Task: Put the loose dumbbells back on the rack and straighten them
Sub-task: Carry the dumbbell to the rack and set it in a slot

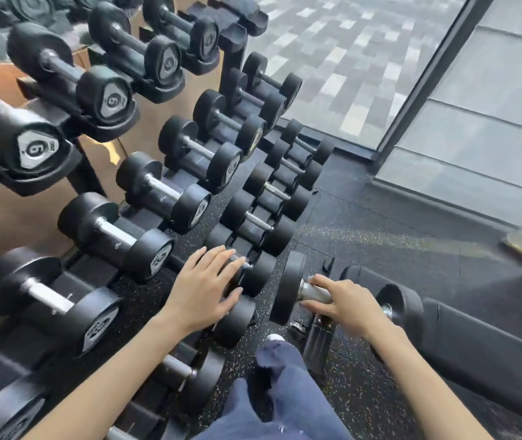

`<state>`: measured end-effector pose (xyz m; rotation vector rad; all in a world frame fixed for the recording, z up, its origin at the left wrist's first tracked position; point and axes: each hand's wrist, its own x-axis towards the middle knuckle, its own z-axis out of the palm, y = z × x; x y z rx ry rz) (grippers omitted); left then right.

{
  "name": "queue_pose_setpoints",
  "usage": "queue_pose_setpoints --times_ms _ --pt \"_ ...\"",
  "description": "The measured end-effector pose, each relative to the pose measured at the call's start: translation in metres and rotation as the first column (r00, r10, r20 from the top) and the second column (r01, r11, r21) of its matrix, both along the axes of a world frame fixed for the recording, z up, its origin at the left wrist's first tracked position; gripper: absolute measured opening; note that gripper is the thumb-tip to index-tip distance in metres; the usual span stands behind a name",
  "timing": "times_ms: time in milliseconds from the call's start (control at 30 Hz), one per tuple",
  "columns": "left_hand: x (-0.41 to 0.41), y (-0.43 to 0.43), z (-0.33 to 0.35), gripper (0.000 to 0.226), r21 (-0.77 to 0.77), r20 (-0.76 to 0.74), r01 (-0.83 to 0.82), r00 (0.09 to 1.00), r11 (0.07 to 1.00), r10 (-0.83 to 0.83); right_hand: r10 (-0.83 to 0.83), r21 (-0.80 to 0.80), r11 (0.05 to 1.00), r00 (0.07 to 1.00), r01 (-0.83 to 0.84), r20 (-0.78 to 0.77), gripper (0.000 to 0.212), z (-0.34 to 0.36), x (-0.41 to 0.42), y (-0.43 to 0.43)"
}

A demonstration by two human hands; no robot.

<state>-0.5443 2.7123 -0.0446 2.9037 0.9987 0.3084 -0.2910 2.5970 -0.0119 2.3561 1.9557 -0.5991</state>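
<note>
grip looks partial: right hand curls round the handle of the loose dumbbell, left hand spread on a racked dumbbell; close fully before lifting.

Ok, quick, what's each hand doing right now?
Left hand: open, resting on a racked dumbbell.
Right hand: closed, gripping the handle of the loose dumbbell on the floor.

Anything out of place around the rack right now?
Yes. One loose dumbbell lies beside the rack, not in a cradle; the right hand grips its handle. The left hand rests on a bottom-row dumbbell.
</note>
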Motion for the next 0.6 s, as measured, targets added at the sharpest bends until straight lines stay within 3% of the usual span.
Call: queue_pose_setpoints --times_ms 300,600 --pt "0.093 0.064 -0.011 0.051 -0.033 -0.044 0.037 0.998 0.999 -0.038 -0.034 -0.010 0.999 0.998 0.033 -0.049 0.053 -0.016 0.092 0.061" --pt "0.196 0.124 -0.003 0.052 -0.012 -0.031 0.045 0.998 0.999 -0.045 -0.065 0.014 0.998 0.998 0.065 0.009 0.054 -0.008 0.202 0.120"
